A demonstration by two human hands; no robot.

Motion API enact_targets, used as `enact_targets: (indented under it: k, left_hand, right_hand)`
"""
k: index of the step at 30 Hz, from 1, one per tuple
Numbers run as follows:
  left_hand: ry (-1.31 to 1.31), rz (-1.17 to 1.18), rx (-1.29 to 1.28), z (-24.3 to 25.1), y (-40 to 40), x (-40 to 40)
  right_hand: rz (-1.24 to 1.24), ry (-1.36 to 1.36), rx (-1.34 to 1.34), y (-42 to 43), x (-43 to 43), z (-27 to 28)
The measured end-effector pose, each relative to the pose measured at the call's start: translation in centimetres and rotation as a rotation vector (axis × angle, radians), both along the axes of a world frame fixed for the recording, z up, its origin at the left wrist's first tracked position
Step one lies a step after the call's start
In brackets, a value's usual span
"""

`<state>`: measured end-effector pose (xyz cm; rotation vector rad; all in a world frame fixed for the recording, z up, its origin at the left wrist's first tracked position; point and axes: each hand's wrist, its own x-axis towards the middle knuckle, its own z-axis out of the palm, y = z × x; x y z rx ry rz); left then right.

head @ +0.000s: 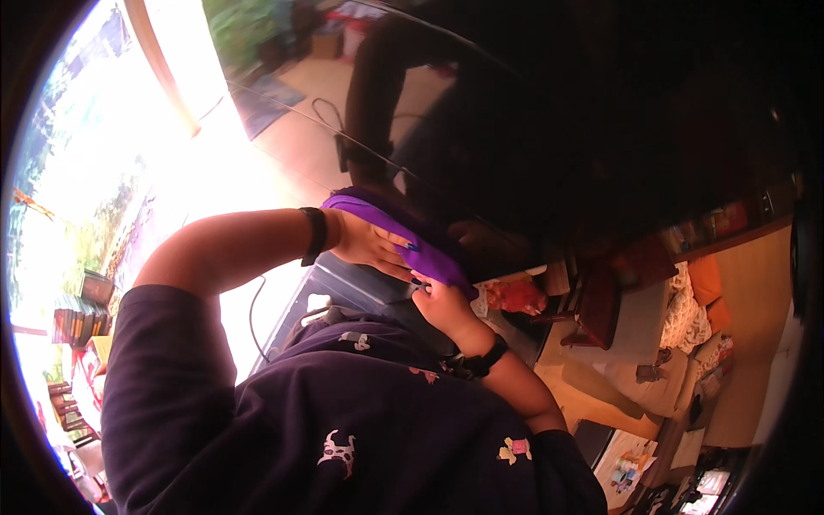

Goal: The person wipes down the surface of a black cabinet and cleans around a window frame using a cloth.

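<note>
A purple cloth (428,254) lies bunched against a large glossy black panel (547,129), which mirrors an arm and part of the room. My left hand (370,243) rests flat on the cloth and holds it to the panel, fingers pointing right. Dark polish shows on the nails. Just below, my right hand (445,310) has its fingers curled at the cloth's lower edge, close to my left fingertips. Whether those fingers grip the cloth is hard to see. Each wrist wears a black band.
Below my hands is a dark ledge (360,280). A red patterned item (515,296) lies right of my right hand, near a dark red wooden chair (592,302). Strong light floods the left side. A thin cable (252,315) hangs beside my left sleeve.
</note>
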<state>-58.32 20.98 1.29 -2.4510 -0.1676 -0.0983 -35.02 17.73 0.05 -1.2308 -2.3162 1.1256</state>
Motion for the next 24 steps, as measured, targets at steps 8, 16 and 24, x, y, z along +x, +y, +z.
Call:
enact_targets:
  k: [8,16,24]
  left_hand:
    - [-0.027,0.131,-0.065,-1.2,-1.1,-6.5]
    - [-0.023,0.331,0.118,-0.1,-0.8,-13.8]
    - [-0.056,0.310,0.161,-2.6,-1.1,-13.3]
  right_hand:
    - [0.040,0.117,0.114,0.8,-5.3,-0.9]
    - [0.239,0.165,0.058,2.3,-11.7,4.8]
    - [0.190,-0.051,0.121,1.6,-10.8,2.7]
